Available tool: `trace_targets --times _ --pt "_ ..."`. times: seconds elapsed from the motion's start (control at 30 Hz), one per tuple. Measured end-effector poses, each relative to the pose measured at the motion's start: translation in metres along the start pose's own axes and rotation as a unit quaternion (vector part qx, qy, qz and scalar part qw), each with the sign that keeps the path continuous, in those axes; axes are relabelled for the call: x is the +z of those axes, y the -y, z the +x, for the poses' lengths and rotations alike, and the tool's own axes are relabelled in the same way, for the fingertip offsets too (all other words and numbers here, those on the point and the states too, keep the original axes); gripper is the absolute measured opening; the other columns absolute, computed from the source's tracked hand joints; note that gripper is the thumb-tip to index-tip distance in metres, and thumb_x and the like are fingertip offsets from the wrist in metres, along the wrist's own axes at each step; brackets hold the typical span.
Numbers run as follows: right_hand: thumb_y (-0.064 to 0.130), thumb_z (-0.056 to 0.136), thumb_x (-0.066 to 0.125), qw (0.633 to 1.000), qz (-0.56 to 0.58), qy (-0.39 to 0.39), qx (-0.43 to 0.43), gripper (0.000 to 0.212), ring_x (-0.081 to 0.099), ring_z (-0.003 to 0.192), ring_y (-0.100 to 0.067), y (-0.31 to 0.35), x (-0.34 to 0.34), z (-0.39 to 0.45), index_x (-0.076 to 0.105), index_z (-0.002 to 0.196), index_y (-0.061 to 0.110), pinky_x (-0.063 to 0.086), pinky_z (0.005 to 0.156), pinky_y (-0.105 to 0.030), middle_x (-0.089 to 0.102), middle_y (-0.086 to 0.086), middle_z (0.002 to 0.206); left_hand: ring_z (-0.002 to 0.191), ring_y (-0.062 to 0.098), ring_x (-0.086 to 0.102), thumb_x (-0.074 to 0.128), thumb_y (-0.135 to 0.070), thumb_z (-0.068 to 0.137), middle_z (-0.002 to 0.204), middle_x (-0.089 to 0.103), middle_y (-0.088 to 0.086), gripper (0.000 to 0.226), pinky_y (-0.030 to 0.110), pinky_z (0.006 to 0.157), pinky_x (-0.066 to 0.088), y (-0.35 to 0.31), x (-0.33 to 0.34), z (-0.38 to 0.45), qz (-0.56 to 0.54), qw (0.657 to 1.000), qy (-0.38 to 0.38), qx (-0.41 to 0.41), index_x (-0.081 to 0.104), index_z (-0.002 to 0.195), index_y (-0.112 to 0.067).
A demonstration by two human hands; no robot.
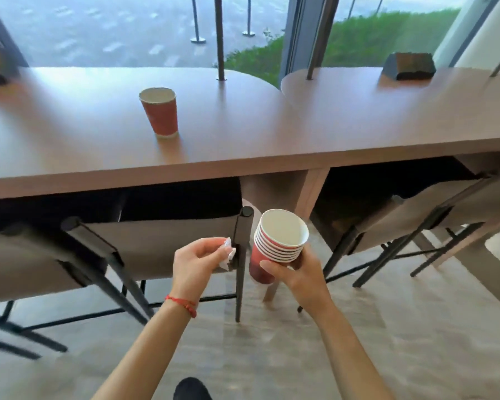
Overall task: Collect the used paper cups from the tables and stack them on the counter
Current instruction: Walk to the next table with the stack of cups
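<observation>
— So, how far along would you say the collecting is?

— Well into it, I'd judge. The long table [243, 131] by the window has one red paper cup [159, 112] on it, standing upright and untouched, well apart from both hands. The chairs [168, 243] are tucked under the table edge between the person and that cup. A dark holder [407, 66] sits at the far right of the table. No counter shows that I can tell, so the stacking there is not yet done.

— And what's been gathered?

— A nested stack of cups [277, 243], several white rims showing one inside another, held low in front of the table, tilted with its mouth towards the camera.

— Which hand has it?

— The right hand [298, 272]. Its fingers are curled round the stack's lower part, thumb across the near side: a firm wrap.

— The other hand?

— The left hand [199, 261] is mostly closed, fingertips pinching a small crumpled white tissue [228, 251], just beside the stack but not touching it. A red string bracelet [182, 304] is on that wrist.

— So what's left?

— Likely fetching the lone cup, nesting it, then carrying everything to the counter.
</observation>
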State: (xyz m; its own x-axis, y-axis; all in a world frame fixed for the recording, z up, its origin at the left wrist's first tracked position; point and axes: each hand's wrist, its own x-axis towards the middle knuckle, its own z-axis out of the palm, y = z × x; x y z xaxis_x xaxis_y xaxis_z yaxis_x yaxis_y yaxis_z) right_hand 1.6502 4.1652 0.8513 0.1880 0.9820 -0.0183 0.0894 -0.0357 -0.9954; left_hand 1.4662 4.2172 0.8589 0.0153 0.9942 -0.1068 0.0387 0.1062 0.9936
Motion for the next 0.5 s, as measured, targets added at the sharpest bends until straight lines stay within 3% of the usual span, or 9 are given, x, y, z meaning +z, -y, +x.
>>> trace_targets --times 0.1,0.27,0.4,0.5 --pt "0.039 0.054 0.08 0.999 0.002 0.05 -0.011 0.07 0.057 0.102 0.009 0.012 0.024 0.023 0.048 0.116 0.036 0.048 0.074 -0.007 0.062 0.019 0.108 0.073 0.003 0.068 0.074 -0.016 0.076 0.079 0.074 -0.004 0.01 0.011 0.06 0.051 -0.008 -0.02 0.009 -0.009 0.999 -0.052 0.004 0.073 0.082 -0.025" --pt "0.041 0.051 0.081 0.996 0.028 0.078 -0.036 0.072 0.062 0.101 -0.004 0.042 0.059 0.063 0.053 0.116 0.031 0.054 0.077 -0.019 0.066 0.01 0.105 0.079 0.004 0.069 0.075 -0.019 0.075 0.08 0.074 -0.008 0.01 0.01 0.062 0.051 -0.027 -0.058 0.033 -0.038 0.993 -0.105 0.024 0.073 0.085 -0.022" --pt "0.04 0.053 0.079 0.992 0.026 0.083 -0.088 0.083 0.063 0.104 -0.012 0.078 0.086 0.103 0.051 0.126 0.014 0.054 0.085 -0.027 0.066 0.002 0.111 0.076 0.006 0.07 0.076 -0.016 0.074 0.079 0.075 -0.003 0.012 0.014 0.066 0.053 -0.053 -0.086 0.069 -0.063 0.989 -0.116 0.061 0.074 0.086 -0.017" --pt "0.039 0.052 0.079 0.991 0.04 0.075 -0.107 0.067 0.066 0.095 -0.007 0.105 0.102 0.135 0.058 0.113 0.021 0.054 0.078 -0.02 0.069 0.007 0.102 0.078 0.01 0.07 0.078 -0.016 0.071 0.081 0.075 0.0 0.015 0.019 0.071 0.054 -0.074 -0.105 0.102 -0.074 0.986 -0.12 0.087 0.074 0.086 -0.015"
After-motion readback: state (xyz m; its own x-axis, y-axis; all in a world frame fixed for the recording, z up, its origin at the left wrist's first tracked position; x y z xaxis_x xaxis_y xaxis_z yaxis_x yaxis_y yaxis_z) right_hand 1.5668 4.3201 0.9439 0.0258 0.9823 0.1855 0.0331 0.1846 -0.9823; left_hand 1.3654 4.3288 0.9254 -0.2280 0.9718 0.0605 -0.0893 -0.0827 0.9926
